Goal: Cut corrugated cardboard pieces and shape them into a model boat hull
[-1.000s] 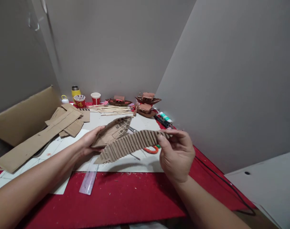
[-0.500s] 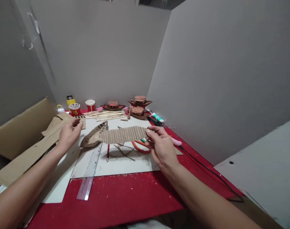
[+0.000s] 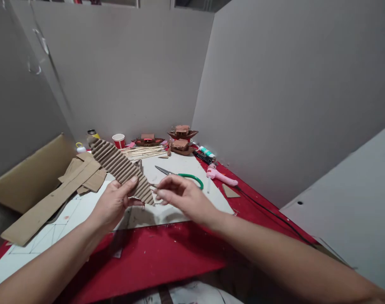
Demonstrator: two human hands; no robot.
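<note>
My left hand is closed on a strip of corrugated cardboard, thumb on top of the ridges. The strip tilts, its far end up to the left and its narrow tip toward my right hand. At that tip the fingers and thumb of my right hand are pinched together; whatever lies between them is too small to make out. Scissors with green showing on the handle lie just behind my right hand. Behind the strip, only a bit of the cardboard boat hull shows.
Flat cardboard pieces lie at the left on white paper. Thin wooden sticks, a paper cup and several brown model boats stand at the back. A pink glue gun with a black cord lies right, near a cardboard scrap.
My left hand has come in and taken hold of the corrugated strip, which is now raised and tilted at the left. My right hand has shifted left to its tip. The view has shifted slightly.
</note>
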